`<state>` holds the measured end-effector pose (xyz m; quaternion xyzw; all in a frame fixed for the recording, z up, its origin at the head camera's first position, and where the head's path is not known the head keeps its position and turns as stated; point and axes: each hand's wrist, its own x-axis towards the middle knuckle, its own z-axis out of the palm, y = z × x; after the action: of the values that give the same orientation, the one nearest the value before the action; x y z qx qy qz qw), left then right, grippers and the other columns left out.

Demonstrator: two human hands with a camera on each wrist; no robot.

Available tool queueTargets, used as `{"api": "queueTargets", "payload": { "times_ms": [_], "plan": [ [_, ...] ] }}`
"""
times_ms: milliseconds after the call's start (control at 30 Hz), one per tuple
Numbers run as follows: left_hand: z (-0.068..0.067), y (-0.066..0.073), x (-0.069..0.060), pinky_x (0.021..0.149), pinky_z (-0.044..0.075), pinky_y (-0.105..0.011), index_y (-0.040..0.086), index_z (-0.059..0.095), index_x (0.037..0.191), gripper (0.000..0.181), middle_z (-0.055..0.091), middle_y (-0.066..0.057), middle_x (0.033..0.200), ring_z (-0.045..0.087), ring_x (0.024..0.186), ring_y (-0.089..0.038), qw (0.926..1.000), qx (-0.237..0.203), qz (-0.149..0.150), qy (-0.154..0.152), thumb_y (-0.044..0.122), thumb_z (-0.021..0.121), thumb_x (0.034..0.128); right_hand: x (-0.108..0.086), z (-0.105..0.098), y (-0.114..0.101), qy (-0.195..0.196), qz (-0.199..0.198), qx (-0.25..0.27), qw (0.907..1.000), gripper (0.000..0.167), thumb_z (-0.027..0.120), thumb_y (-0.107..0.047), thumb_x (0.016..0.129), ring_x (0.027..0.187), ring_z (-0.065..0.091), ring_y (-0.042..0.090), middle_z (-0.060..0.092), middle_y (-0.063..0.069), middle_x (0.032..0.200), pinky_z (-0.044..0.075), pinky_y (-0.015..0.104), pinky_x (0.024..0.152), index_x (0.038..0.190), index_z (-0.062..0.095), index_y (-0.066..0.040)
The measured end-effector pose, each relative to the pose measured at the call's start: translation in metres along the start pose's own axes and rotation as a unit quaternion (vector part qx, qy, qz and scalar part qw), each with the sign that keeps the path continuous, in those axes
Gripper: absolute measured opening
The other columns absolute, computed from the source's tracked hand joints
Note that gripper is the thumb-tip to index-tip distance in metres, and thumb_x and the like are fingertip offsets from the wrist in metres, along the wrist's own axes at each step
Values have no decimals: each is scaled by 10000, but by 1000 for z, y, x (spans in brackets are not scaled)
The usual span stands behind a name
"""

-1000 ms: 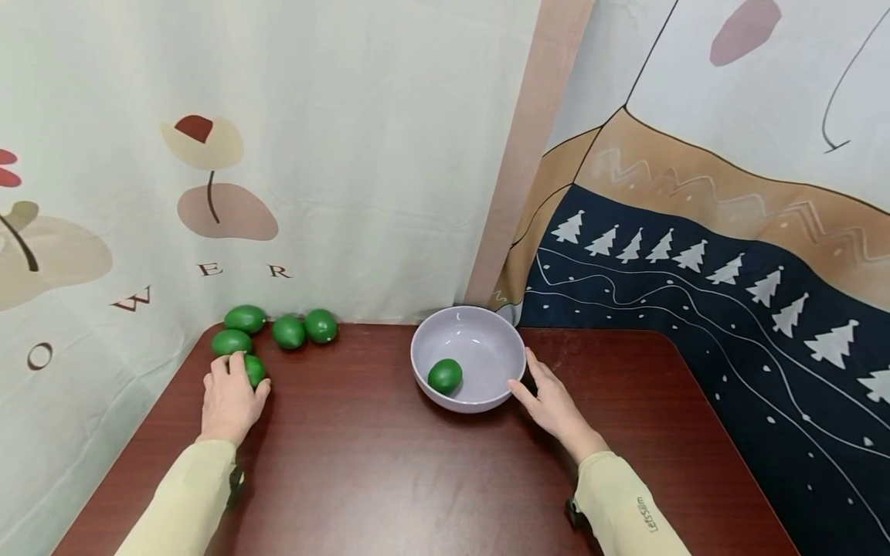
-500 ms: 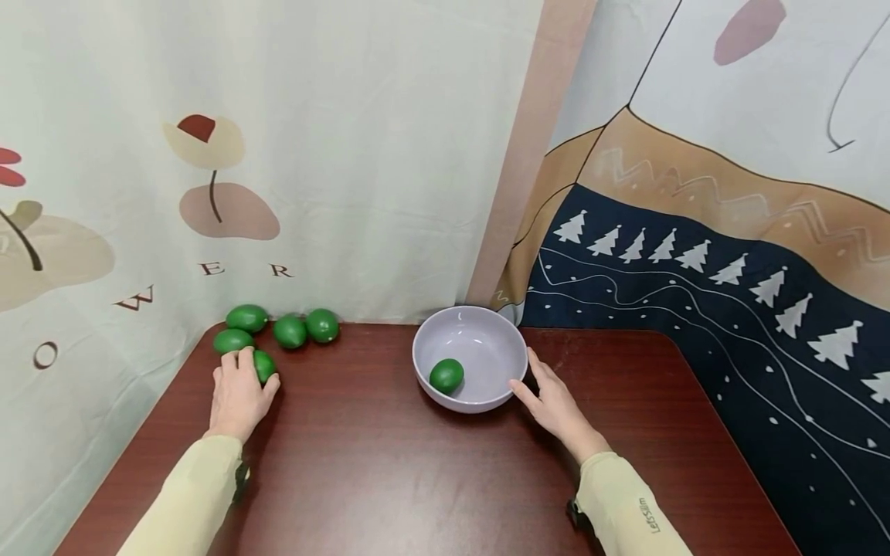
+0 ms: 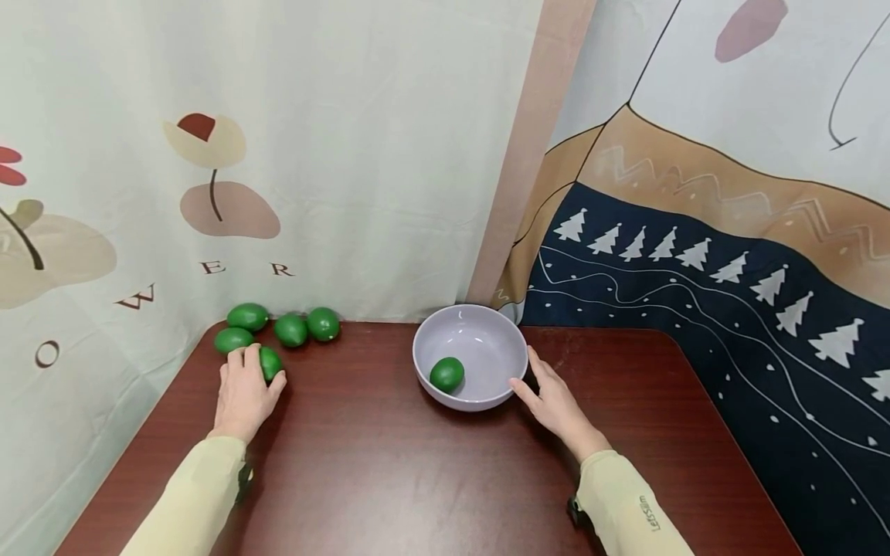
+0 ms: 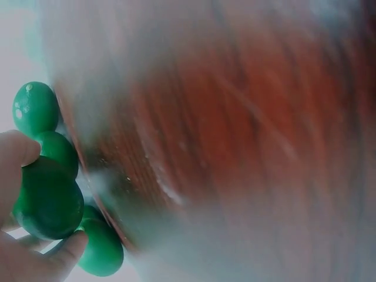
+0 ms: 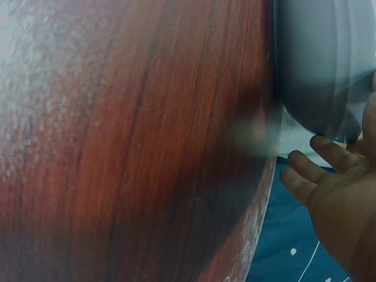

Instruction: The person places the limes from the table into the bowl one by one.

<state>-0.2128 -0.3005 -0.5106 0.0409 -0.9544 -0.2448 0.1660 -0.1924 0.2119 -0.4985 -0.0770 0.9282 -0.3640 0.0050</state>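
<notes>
- the left hand [image 3: 245, 395] is holding a green fruit [image 3: 271, 363] between its thumb and fingers.
- the right hand [image 3: 556, 401] is touching the side of a light purple bowl [image 3: 490, 355] with loose fingers.
- one more fruit [image 3: 446, 374] is sitting inside the bowl.
- four other fruits [image 3: 290, 330] are lying just past the left hand, near the far left corner of the brown table [image 3: 389, 479].
- a pale curtain [image 3: 382, 154] is hanging behind.

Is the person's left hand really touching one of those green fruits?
Touching. The left wrist view shows it: the left hand grips a green fruit, thumb against one side, fingertips on the other.
</notes>
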Motion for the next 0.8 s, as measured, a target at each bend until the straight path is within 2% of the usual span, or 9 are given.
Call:
{"api": "queueTargets", "payload": {
  "times_ms": [500,800],
  "plan": [
    [-1,20,1,888,421,-698,-95,377,1430,594,337,-334,1409,348,1228,-540,9995,-124,290,-20,162,653,971,1,0,2,-48,-42,43,10000,817,615,-397,1038,1508,331,418,312,222,1652,319,606,1184,1656,186,-79],
    [-2,29,3,939,411,-691,-109,393,1419,588,363,-339,1396,361,1223,-534,9982,-185,568,108,140,664,961,0,0,2,-53,-17,45,10000,816,607,-407,1040,1509,328,420,309,225,1652,315,605,1186,1657,183,-83]
  ]
}}
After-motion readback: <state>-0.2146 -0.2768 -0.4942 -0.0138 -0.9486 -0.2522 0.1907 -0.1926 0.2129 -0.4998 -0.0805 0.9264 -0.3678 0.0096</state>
